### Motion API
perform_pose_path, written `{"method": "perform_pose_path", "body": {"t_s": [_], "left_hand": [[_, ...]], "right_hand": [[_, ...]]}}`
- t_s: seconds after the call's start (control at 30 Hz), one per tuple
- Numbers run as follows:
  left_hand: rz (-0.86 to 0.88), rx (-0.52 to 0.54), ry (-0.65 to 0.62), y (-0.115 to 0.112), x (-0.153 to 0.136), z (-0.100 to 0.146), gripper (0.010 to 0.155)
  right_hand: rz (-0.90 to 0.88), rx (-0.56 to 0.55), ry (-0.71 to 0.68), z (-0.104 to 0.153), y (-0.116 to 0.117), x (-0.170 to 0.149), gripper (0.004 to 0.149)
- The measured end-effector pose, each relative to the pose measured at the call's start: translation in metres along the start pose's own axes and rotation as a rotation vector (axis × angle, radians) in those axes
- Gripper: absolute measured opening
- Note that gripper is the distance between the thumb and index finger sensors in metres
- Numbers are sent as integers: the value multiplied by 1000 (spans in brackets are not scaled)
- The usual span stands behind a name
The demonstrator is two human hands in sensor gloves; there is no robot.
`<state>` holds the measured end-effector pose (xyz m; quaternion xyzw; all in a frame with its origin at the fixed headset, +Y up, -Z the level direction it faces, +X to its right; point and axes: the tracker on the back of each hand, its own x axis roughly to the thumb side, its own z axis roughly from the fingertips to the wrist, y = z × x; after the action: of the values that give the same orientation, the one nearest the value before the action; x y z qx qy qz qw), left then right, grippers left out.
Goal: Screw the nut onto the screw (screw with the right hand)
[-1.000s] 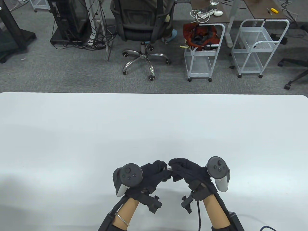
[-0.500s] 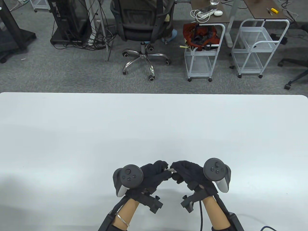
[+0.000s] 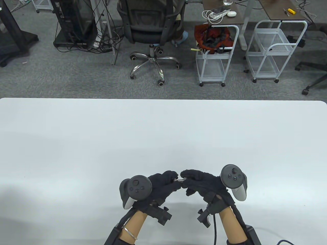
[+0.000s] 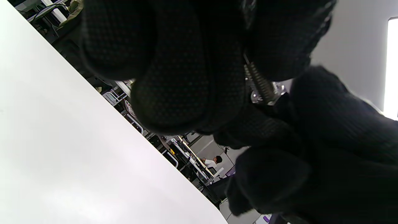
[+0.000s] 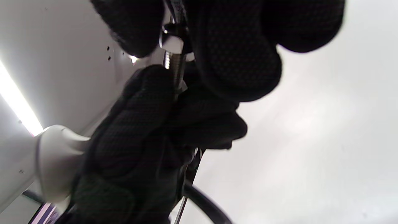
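Note:
Both gloved hands meet low over the white table [image 3: 163, 132] near its front edge. My left hand [image 3: 172, 181] grips a silver threaded screw [image 3: 179, 180] that bridges the small gap to my right hand [image 3: 186, 178]. In the left wrist view the screw's threads [image 4: 257, 81] come out from under my left fingers [image 4: 186, 77] to a shiny nut [image 4: 265, 95] at my right hand's fingers [image 4: 335, 124]. In the right wrist view my right fingertips [image 5: 236, 56] pinch the nut [image 5: 171, 39] on the screw's shaft [image 5: 174, 70], which runs into my left hand [image 5: 140, 124].
The table's far edge [image 3: 163, 99] borders grey carpet. Beyond it stand an office chair [image 3: 153, 28], two white wire carts [image 3: 217, 56] and computer gear [image 3: 74, 25]. A tracker sits on the back of each hand [image 3: 136, 185] [image 3: 233, 178].
My right hand has rolled at the wrist while pinching at the screw; its tracker swung left and then back right. My left hand has stayed still.

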<state>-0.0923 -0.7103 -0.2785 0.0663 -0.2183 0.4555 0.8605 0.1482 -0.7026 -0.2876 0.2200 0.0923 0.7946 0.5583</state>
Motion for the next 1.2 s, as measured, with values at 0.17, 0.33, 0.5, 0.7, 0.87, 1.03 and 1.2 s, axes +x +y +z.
{"method": "perform_pose_path", "body": {"t_s": [0.17,0.33,0.5,0.7,0.87,1.03,1.2], "left_hand": [[35,-3,0,0,1,0,48],[58,-5,-4,0,2,-1,48],[30,25,19,1,1,0,48],[76,-20,6,-2,5,0,47],[77,-9,20,-1,4,0,47],[87,-13,20,0,3,0,47],[92,-9,24,-1,3,0,47]], "right_hand": [[42,-70,27,0,2,-1,52],[140,-196,32,2,5,1,54],[20,-36,-23,0,3,-1,55],[92,-147,24,1,2,-5,48],[25,-23,-36,1,4,-2,62],[97,-95,-10,0,5,-1,54],[103,-50,-27,3,1,0,61]]}}
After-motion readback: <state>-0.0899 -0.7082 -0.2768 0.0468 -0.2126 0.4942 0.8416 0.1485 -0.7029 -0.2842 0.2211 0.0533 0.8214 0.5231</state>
